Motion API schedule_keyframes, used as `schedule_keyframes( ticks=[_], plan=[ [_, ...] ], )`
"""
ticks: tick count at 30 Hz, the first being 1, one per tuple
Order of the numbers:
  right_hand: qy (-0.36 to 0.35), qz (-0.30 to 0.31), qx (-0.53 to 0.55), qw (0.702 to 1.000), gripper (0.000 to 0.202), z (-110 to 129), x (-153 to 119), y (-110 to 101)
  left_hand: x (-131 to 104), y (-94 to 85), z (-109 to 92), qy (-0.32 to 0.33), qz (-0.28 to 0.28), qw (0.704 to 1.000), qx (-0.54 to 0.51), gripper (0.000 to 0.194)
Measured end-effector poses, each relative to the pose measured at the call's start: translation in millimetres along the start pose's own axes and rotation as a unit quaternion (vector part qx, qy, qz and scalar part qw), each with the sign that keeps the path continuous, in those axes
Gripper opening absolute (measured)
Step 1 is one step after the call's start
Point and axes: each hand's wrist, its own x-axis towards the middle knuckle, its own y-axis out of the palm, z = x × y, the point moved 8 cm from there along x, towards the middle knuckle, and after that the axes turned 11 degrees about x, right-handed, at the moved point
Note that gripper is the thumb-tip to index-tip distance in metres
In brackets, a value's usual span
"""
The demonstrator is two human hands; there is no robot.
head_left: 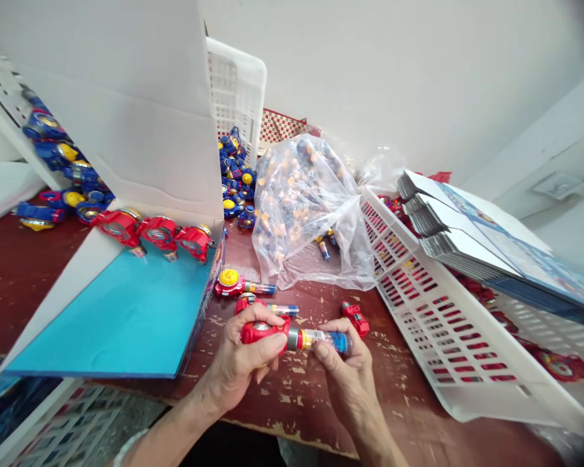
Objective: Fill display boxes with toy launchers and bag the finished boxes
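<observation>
Over the table's front part, my left hand (pixel 231 366) is closed around a red toy body (pixel 260 331) with a grey collar. My right hand (pixel 348 366) grips a clear tube (pixel 324 338) with a blue end and a yellow ring. The tube's yellow end meets the red toy body in line; whether it is fastened I cannot tell. Just beyond my left hand lie a red toy with a yellow disc and a tube (pixel 230 279) and a second such toy (pixel 282 310). A loose red toy body (pixel 354 318) lies beyond my right hand.
An open box with a blue inside (pixel 126 318) holds three red toys (pixel 159 232) at left. A clear bag of tubes (pixel 296 188) lies behind. At right, a white basket (pixel 433 311) carries stacked folded cartons (pixel 467 227). Blue toys (pixel 236 175) are heaped at the back.
</observation>
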Motion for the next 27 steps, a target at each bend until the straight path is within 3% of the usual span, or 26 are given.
schedule_keyframes(
  ticks=[3,5,7,12,15,19,22,23,25,27],
  plan=[
    [0.022,-0.009,0.046,0.999,0.035,-10.9,-8.1,2.8,-1.0,-4.8,-18.9,0.11,-0.031,0.985,0.127,0.021],
    [0.028,-0.024,0.059,0.998,0.037,-16.7,-11.9,5.2,-1.0,-5.5,-23.1,0.137,-0.034,0.976,0.163,0.018],
    [0.025,-0.039,0.066,0.997,0.037,-20.2,-14.4,7.3,-0.3,-5.3,-15.4,0.1,-0.024,0.985,0.14,0.02],
    [-0.044,-0.053,0.032,0.997,0.033,-14.1,-19.2,6.5,-8.8,1.1,16.0,-0.074,-0.011,0.996,-0.047,0.032],
    [-0.067,-0.065,-0.022,0.995,0.033,-11.4,-20.3,4.8,-9.7,-3.1,10.1,-0.046,-0.034,0.998,-0.007,0.031],
    [0.026,-0.044,0.078,0.996,0.039,-28.9,-15.9,14.4,-4.2,-9.6,-13.0,0.08,-0.045,0.984,0.153,0.023],
    [0.081,-0.02,0.086,0.993,0.04,-34.2,-14.0,19.7,2.7,-12.3,-5.6,0.029,-0.027,0.991,0.131,0.026],
    [0.063,-0.013,0.033,0.997,0.038,-28.3,-12.7,18.1,4.5,-12.8,-0.5,-0.004,-0.021,0.994,0.106,0.028],
    [-0.052,0.006,-0.127,0.99,0.037,-2.3,-10.4,15.4,6.7,-12.8,7.4,-0.056,-0.012,0.996,0.062,0.033],
    [-0.198,0.043,-0.293,0.934,0.037,25.3,-13.2,21.5,7.5,-11.0,11.9,-0.088,0.002,0.995,0.044,0.034]
  ],
)
